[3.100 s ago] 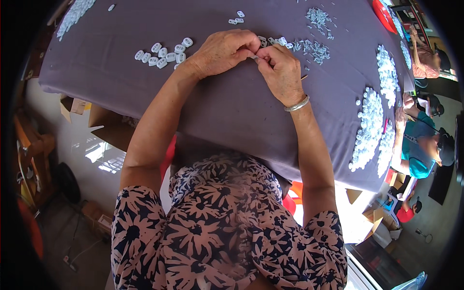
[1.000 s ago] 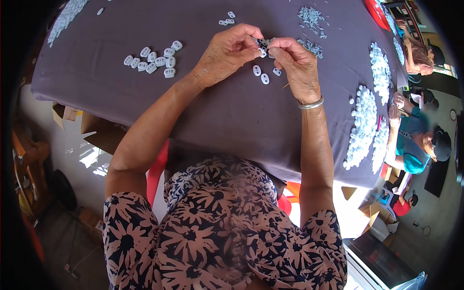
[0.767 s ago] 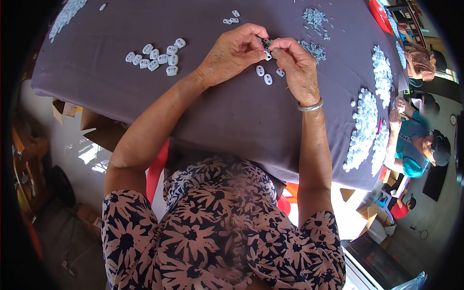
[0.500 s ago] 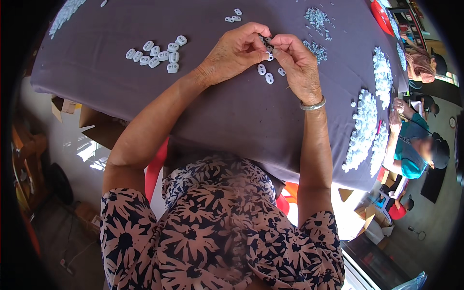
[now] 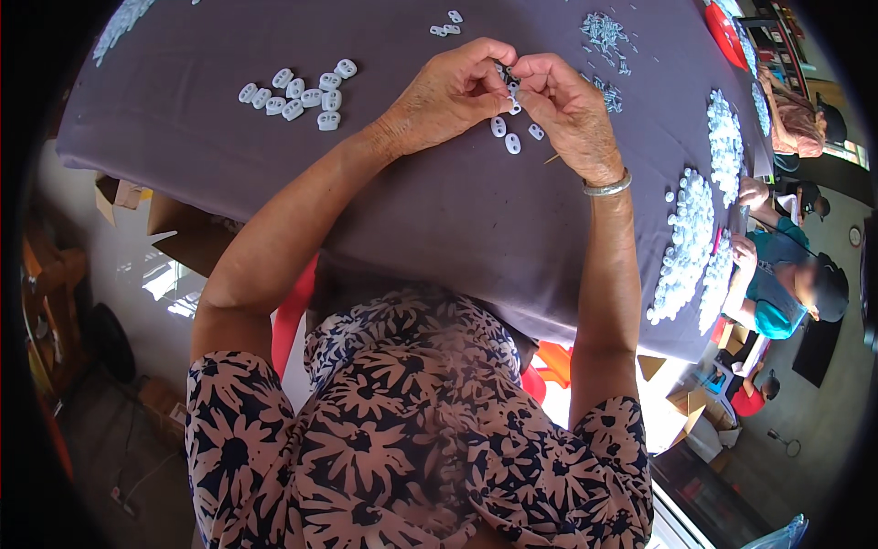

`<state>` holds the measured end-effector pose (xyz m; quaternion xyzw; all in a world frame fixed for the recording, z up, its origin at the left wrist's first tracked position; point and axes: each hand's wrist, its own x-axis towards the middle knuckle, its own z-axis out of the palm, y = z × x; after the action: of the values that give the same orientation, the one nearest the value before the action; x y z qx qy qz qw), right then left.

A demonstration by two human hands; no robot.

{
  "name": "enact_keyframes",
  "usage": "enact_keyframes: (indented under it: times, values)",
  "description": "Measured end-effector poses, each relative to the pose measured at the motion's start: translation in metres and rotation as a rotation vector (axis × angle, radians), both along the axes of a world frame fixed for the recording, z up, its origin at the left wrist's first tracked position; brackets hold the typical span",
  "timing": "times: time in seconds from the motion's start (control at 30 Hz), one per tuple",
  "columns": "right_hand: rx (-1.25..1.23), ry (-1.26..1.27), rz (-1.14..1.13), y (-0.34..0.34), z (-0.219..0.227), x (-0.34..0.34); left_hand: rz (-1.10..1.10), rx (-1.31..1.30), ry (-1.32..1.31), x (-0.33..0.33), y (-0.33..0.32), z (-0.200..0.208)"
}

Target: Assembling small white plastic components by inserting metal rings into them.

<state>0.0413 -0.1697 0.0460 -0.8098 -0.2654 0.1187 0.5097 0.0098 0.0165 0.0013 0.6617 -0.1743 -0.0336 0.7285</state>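
My left hand (image 5: 455,91) and my right hand (image 5: 572,114) meet above the far part of the table, fingertips pinched around a small white two-hole cord lock (image 5: 515,106). Dark gaps show between the fingers, and part of what they hold is hidden. Just below the fingertips, loose white cord lock pieces (image 5: 512,143) lie on the cloth. A thin yellowish stick-like thing (image 5: 551,159) pokes out beneath my right hand. Off to the left is a group of larger white cord locks (image 5: 294,89), each with two holes.
A dark cloth covers the table (image 5: 439,210). Tiny metallic pieces, likely springs, form piles (image 5: 604,33) at the far right. Large heaps of white parts (image 5: 684,247) line the right side, near a co-worker in a teal shirt (image 5: 777,284). Cardboard boxes (image 5: 183,233) stand below the left edge.
My right hand and forearm have shifted slightly right, and the thin stick beneath that hand shows more. Both hands keep their pinch on the cord lock. The view has moved a little.
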Motion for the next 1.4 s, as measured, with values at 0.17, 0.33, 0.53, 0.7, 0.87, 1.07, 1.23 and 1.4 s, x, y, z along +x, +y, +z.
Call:
enact_keyframes:
  times: [0.17,0.33,0.53,0.7,0.87,1.07,1.23,1.4]
  values:
    - [-0.112,-0.057,0.024,0.002,0.004,0.006,0.029,0.009,0.001,0.000,-0.001,0.000]
    - [-0.139,-0.101,0.013,0.007,0.004,0.004,0.077,0.022,0.036,-0.002,0.000,0.002]
    - [-0.062,-0.145,0.007,0.009,-0.005,0.001,0.095,0.026,0.081,-0.002,0.001,0.001]
    - [-0.130,-0.211,-0.041,0.006,-0.001,0.000,0.053,0.017,0.086,0.000,0.000,0.004]
    - [-0.145,-0.195,-0.157,-0.001,0.020,0.002,0.027,-0.038,0.091,0.000,0.000,0.006]
    - [0.072,-0.130,-0.366,-0.051,0.019,0.008,0.016,-0.111,0.044,-0.001,-0.001,0.004]
    - [-0.054,-0.062,-0.337,-0.082,0.001,-0.007,0.166,-0.028,0.011,0.006,0.008,0.001]
    - [-0.066,-0.057,-0.232,-0.067,-0.011,-0.029,0.127,-0.168,-0.102,0.013,0.009,-0.008]
